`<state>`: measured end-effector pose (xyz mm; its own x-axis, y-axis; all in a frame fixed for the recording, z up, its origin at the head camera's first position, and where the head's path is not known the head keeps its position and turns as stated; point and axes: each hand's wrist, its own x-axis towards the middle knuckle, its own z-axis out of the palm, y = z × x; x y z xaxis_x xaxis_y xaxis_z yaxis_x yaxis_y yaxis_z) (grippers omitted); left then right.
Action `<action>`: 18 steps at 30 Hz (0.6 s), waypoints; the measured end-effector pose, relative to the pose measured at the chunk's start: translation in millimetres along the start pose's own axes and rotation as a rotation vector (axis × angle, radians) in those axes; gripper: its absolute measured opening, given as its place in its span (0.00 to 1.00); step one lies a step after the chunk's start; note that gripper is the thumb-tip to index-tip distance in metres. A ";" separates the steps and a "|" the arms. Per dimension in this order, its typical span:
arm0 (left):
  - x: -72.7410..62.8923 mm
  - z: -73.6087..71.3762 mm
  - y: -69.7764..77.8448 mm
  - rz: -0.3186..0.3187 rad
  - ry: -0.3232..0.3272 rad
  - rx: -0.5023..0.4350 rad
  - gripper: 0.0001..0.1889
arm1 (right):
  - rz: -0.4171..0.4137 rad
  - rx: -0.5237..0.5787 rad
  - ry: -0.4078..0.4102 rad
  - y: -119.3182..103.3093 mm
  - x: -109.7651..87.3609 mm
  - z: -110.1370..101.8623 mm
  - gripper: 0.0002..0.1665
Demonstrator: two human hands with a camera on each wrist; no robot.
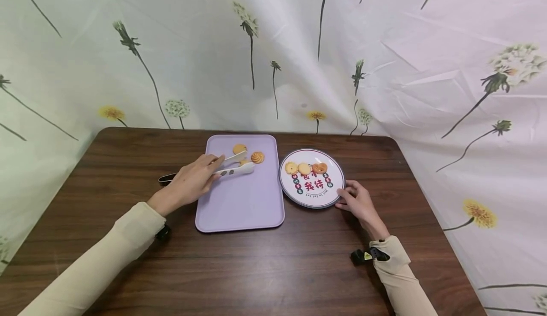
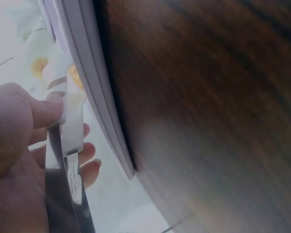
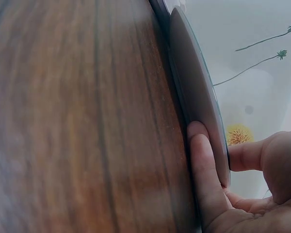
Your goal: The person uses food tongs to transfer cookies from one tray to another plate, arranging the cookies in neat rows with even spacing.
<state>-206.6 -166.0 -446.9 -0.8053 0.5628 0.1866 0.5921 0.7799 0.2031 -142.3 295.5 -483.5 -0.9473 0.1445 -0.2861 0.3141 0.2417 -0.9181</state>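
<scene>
My left hand (image 1: 188,181) grips metal tongs (image 1: 236,169) with white tips over the upper part of a lilac tray (image 1: 240,206). In the left wrist view, thumb and fingers hold the two arms of the tongs (image 2: 73,138) from either side. The tips stand apart, with a partly hidden cookie (image 1: 244,162) between them. A round cookie (image 1: 240,149) and a swirled cookie (image 1: 258,158) lie close by on the tray. My right hand (image 1: 360,205) pinches the rim of a white printed plate (image 1: 308,199), thumb on top and fingers underneath.
On the plate sit a flower-shaped cookie (image 1: 291,167), a round pale cookie (image 1: 304,169) and a pretzel-shaped cookie (image 1: 319,168) in a row. Plate and tray stand side by side on a dark wooden table (image 1: 256,273). A dandelion-print cloth (image 1: 290,35) hangs behind.
</scene>
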 end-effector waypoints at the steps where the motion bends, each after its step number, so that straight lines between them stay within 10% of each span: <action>1: -0.5 0.2 -0.3 -0.001 0.000 0.002 0.28 | 0.001 0.003 0.001 0.2 0.2 0.4 0.32; 18: -5.8 -5.5 0.7 -0.007 -0.003 0.005 0.29 | -0.007 -0.002 -0.007 0.3 0.0 0.5 0.30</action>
<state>-201.3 -170.2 -442.6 -0.8093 0.5584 0.1825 0.5866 0.7849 0.1995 -142.3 295.1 -483.9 -0.9498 0.1359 -0.2818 0.3078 0.2443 -0.9195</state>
